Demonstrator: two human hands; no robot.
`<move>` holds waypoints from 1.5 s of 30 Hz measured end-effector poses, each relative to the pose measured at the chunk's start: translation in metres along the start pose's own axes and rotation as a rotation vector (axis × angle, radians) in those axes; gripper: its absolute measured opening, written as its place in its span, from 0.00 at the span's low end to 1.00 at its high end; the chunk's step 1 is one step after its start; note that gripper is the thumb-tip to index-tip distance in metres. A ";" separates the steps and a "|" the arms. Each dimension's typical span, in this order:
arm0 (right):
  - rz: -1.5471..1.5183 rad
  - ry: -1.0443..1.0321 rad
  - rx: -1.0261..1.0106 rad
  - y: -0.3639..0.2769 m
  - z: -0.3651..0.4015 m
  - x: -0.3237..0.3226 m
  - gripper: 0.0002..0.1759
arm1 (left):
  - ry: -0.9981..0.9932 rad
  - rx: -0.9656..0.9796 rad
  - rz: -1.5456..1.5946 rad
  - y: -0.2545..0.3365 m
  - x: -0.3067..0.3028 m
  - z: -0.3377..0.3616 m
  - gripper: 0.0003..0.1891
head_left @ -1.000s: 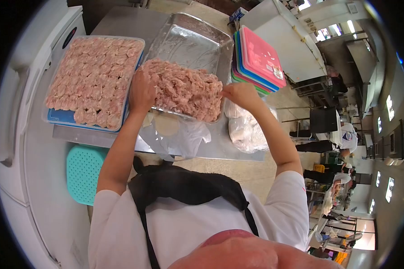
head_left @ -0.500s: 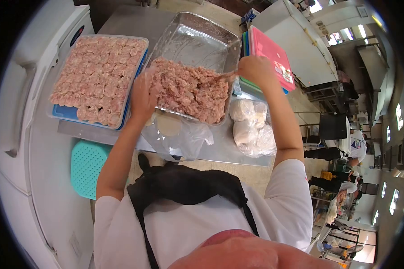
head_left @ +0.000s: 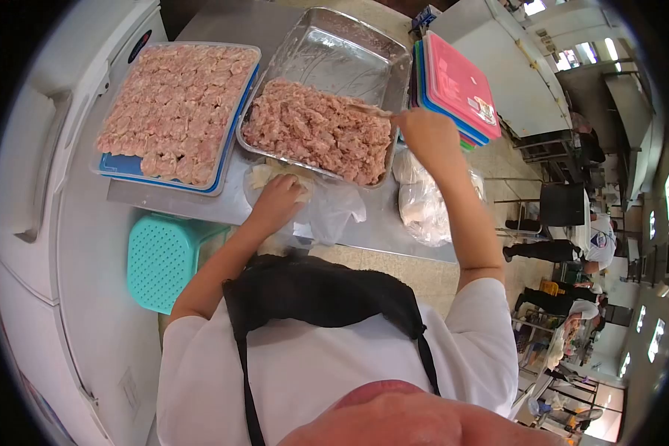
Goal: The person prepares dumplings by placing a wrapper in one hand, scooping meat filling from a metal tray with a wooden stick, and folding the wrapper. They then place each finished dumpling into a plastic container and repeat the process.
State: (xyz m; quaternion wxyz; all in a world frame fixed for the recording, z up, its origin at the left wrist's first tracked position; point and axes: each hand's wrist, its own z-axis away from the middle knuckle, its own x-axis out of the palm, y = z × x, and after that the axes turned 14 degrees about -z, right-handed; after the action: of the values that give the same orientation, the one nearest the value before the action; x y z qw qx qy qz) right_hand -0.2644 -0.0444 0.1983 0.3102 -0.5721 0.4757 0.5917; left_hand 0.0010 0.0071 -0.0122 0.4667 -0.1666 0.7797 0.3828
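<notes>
My left hand (head_left: pixel 279 202) is at the pale round dumpling wrappers (head_left: pixel 264 174) in front of the metal pan, fingers bent and closed on the top one. The wrappers lie on a clear plastic bag (head_left: pixel 338 214). My right hand (head_left: pixel 427 135), closed, grips a narrow, meat-smeared spatula (head_left: pixel 368 109) at the pan's right side; its handle is hidden in my fist. The spatula's flat end rests over the ground meat filling (head_left: pixel 312 132), which fills the near half of the deep metal pan (head_left: pixel 349 46).
Left of the pan, a blue-based tray (head_left: pixel 119 165) carries rows of filled dumplings (head_left: pixel 178 104). Stacked coloured lids (head_left: pixel 461 78) stand at the right, with bagged white wrappers (head_left: pixel 424 212) nearer me. A turquoise stool (head_left: pixel 163 264) is below the metal table (head_left: pixel 223 22). Other people work far right.
My left hand has moved from the pan's left edge down to the wrappers. My right hand stays at the pan's right side with the spatula. The view has shifted slightly.
</notes>
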 end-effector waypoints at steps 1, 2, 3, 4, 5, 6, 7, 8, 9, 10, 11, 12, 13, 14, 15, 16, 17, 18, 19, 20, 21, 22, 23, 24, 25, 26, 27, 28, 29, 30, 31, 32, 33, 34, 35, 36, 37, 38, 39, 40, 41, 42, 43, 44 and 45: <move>-0.047 0.021 -0.021 -0.012 0.006 -0.001 0.06 | -0.008 0.002 -0.009 -0.001 0.000 -0.002 0.13; -0.094 0.043 -0.042 -0.029 0.010 0.000 0.06 | -0.022 -0.007 0.000 -0.002 0.002 -0.004 0.12; -0.141 0.066 -0.061 -0.041 0.010 0.002 0.06 | -0.036 -0.016 0.008 -0.005 0.005 -0.006 0.11; -0.206 0.035 -0.081 -0.050 0.008 0.012 0.06 | -0.051 -0.025 0.015 -0.007 0.005 -0.007 0.10; -0.270 0.004 -0.102 -0.057 0.008 0.027 0.06 | -0.049 -0.032 0.039 -0.009 0.005 -0.008 0.09; -0.336 -0.029 -0.123 -0.060 0.009 0.039 0.06 | -0.048 -0.040 0.063 -0.010 0.004 -0.009 0.09; -0.350 -0.051 -0.097 -0.053 0.007 0.048 0.08 | -0.050 -0.047 0.089 -0.010 0.003 -0.009 0.08; -0.366 -0.072 -0.068 -0.038 0.000 0.058 0.09 | -0.022 -0.019 0.106 -0.011 0.002 -0.009 0.08; -0.381 -0.093 -0.041 -0.026 -0.007 0.062 0.11 | 0.007 0.009 0.123 -0.013 0.001 -0.010 0.08; -0.350 -0.110 -0.033 -0.020 -0.013 0.061 0.12 | 0.035 0.037 0.141 -0.013 -0.002 -0.011 0.08; -0.321 -0.128 -0.019 -0.016 -0.015 0.060 0.13 | 0.033 0.038 0.093 -0.012 -0.005 -0.010 0.08; -0.289 -0.143 -0.003 -0.015 -0.014 0.054 0.14 | 0.034 0.045 0.044 -0.010 -0.012 -0.013 0.08; -0.261 -0.133 0.008 -0.015 -0.010 0.048 0.15 | 0.035 0.055 -0.006 -0.009 -0.017 -0.015 0.08; -0.230 -0.122 0.019 -0.014 -0.005 0.041 0.15 | 0.055 0.066 0.000 -0.009 -0.018 -0.017 0.08; -0.198 -0.114 0.027 -0.013 -0.002 0.031 0.16 | 0.078 0.075 0.007 -0.010 -0.018 -0.018 0.08; -0.193 -0.122 0.058 -0.015 0.005 0.020 0.15 | 0.103 0.079 0.016 -0.009 -0.018 -0.021 0.08; -0.188 -0.132 0.086 -0.019 0.015 0.007 0.15 | 0.107 0.094 0.051 -0.010 -0.018 -0.023 0.08; -0.186 -0.143 0.118 -0.023 0.026 0.000 0.15 | 0.105 0.108 0.088 -0.010 -0.019 -0.024 0.08; -0.202 -0.189 0.119 -0.024 0.036 0.000 0.16 | 0.105 0.122 0.123 -0.010 -0.020 -0.026 0.08; -0.217 -0.232 0.118 -0.022 0.046 0.007 0.16 | 0.089 0.174 0.131 -0.009 -0.020 -0.029 0.08; -0.234 -0.275 0.119 -0.018 0.056 0.017 0.17 | 0.070 0.227 0.139 -0.006 -0.021 -0.033 0.08; -0.293 -0.283 0.143 -0.011 0.062 0.034 0.16 | 0.049 0.280 0.146 -0.004 -0.020 -0.036 0.08; -0.318 -0.261 0.134 -0.003 0.067 0.050 0.16 | 0.056 0.288 0.162 -0.002 -0.017 -0.037 0.08; -0.339 -0.237 0.119 0.004 0.067 0.061 0.16 | 0.070 0.294 0.174 -0.001 -0.011 -0.040 0.07; -0.359 -0.212 0.097 0.011 0.062 0.066 0.16 | 0.086 0.294 0.185 0.000 -0.010 -0.043 0.07; -0.342 -0.204 0.065 0.018 0.057 0.071 0.16 | 0.073 0.285 0.204 0.001 -0.008 -0.043 0.08; -0.328 -0.194 0.033 0.023 0.050 0.074 0.16 | 0.057 0.275 0.221 0.001 -0.010 -0.046 0.09; -0.314 -0.181 -0.003 0.028 0.043 0.077 0.16 | 0.045 0.264 0.234 0.001 -0.010 -0.049 0.10; -0.306 -0.179 -0.003 0.034 0.038 0.080 0.16 | 0.066 0.271 0.232 0.001 -0.008 -0.052 0.10; -0.299 -0.178 -0.004 0.038 0.033 0.081 0.16 | 0.088 0.277 0.230 0.002 -0.006 -0.055 0.10; -0.291 -0.175 -0.006 0.042 0.030 0.081 0.15 | 0.110 0.284 0.228 0.004 -0.004 -0.057 0.10; -0.306 -0.147 -0.028 0.045 0.029 0.083 0.15 | 0.101 0.262 0.225 0.005 -0.002 -0.060 0.10; -0.322 -0.120 -0.049 0.047 0.029 0.084 0.15 | 0.090 0.239 0.223 0.008 -0.001 -0.061 0.10; -0.341 -0.093 -0.069 0.048 0.029 0.086 0.14 | 0.076 0.216 0.221 0.011 -0.001 -0.062 0.11; -0.316 -0.124 -0.054 0.050 0.031 0.087 0.14 | 0.018 0.171 0.207 0.014 0.000 -0.062 0.11; -0.290 -0.151 -0.040 0.048 0.030 0.076 0.14 | -0.038 0.127 0.190 0.017 -0.004 -0.063 0.11; -0.263 -0.178 -0.026 0.048 0.030 0.063 0.14 | -0.093 0.082 0.173 0.021 -0.009 -0.066 0.11; -0.189 -0.177 -0.030 0.049 0.030 0.045 0.13 | -0.145 0.038 0.235 0.025 -0.015 -0.069 0.11; -0.116 -0.178 -0.035 0.049 0.031 0.024 0.13 | -0.195 -0.009 0.297 0.026 -0.023 -0.073 0.11; -0.044 -0.177 -0.043 0.050 0.032 0.008 0.12 | -0.243 -0.060 0.359 0.026 -0.029 -0.073 0.11; -0.087 -0.120 -0.077 0.053 0.035 -0.002 0.12 | -0.187 -0.103 0.434 0.024 -0.031 -0.071 0.11; -0.130 -0.062 -0.110 0.058 0.038 -0.011 0.11 | -0.128 -0.145 0.508 0.020 -0.035 -0.067 0.10; -0.172 -0.003 -0.143 0.063 0.042 -0.011 0.11 | -0.067 -0.187 0.580 0.016 -0.037 -0.063 0.10; -0.205 0.010 -0.207 0.067 0.044 -0.006 0.09 | -0.018 -0.278 0.883 0.009 -0.033 -0.057 0.10; -0.240 0.021 -0.253 0.070 0.046 0.003 0.08 | 0.039 -0.368 1.184 0.005 -0.030 -0.053 0.11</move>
State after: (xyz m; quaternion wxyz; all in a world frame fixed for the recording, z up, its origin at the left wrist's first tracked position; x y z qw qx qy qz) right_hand -0.3464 -0.0280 0.2049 0.2992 -0.6654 0.3287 0.5997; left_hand -0.0189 -0.0319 0.0298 0.1242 0.2095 0.6694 0.7018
